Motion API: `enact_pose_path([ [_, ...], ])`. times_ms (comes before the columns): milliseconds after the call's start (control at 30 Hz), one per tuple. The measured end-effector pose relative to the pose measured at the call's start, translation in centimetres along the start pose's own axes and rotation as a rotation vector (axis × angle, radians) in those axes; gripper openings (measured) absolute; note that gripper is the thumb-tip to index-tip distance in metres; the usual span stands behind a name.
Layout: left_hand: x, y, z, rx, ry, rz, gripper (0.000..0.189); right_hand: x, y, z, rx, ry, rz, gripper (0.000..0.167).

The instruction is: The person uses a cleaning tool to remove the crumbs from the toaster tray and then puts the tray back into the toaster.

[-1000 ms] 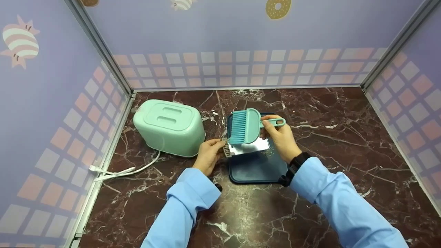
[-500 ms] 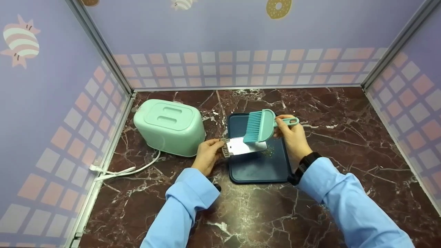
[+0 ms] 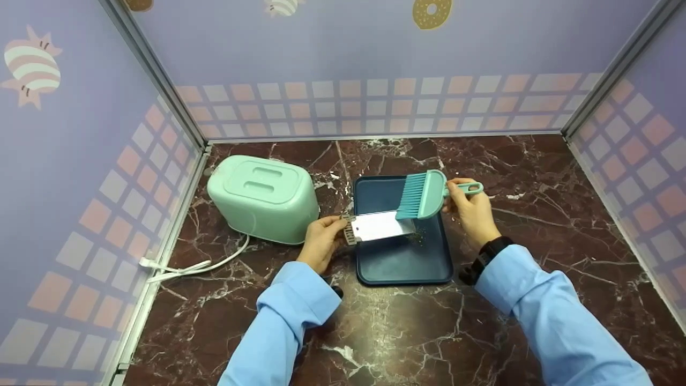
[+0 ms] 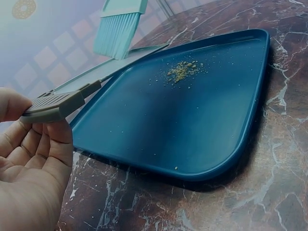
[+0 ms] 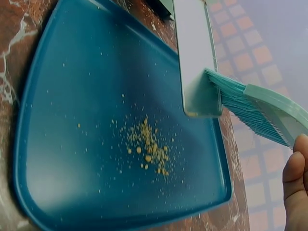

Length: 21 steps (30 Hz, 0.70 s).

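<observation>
My left hand (image 3: 322, 241) pinches the brown ridged handle (image 4: 55, 107) of a flat metal crumb tray (image 3: 375, 225), which is held tilted over a dark blue serving tray (image 3: 402, 268). In my right hand (image 3: 470, 212) is the handle of a mint-green brush (image 3: 431, 194). Its teal bristles (image 5: 240, 103) touch the metal surface near the crumb tray's far end. Below that end, yellowish crumbs (image 5: 148, 147) lie in a small heap on the blue tray, with finer specks scattered round them.
A mint-green toaster (image 3: 265, 198) stands to the left of the blue tray. Its white cord (image 3: 214, 268) runs left to the wall edge. Patterned panels (image 3: 375, 102) enclose the marbled tabletop (image 3: 514, 214) at the back and both sides.
My right hand has moved right with the brush, drawing the bristles along the crumb tray toward its far end. The left hand and the crumb tray have hardly moved.
</observation>
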<state>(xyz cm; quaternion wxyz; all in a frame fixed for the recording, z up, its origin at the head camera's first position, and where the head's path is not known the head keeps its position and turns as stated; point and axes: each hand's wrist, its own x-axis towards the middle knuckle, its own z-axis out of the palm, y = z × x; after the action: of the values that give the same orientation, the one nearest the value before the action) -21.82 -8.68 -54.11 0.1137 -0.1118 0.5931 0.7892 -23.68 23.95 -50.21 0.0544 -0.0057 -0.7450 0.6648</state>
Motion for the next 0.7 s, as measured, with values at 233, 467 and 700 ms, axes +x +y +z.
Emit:
enact_pose_path([
  [233, 0.0, 0.1, -0.2, 0.000, 0.010, 0.003, 0.022, 0.3, 0.8, -1.0, 0.033, 0.063, 0.007, 0.044],
  [467, -0.2, 0.3, -0.3, -0.001, 0.013, 0.012, 0.022, 0.7, 1.2, -1.5, 0.097, 0.106, 0.014, 0.039],
  [700, -0.2, 0.4, -0.4, -0.003, 0.022, 0.023, 0.023, 0.6, 0.8, -1.8, 0.050, 0.142, 0.025, 0.033],
])
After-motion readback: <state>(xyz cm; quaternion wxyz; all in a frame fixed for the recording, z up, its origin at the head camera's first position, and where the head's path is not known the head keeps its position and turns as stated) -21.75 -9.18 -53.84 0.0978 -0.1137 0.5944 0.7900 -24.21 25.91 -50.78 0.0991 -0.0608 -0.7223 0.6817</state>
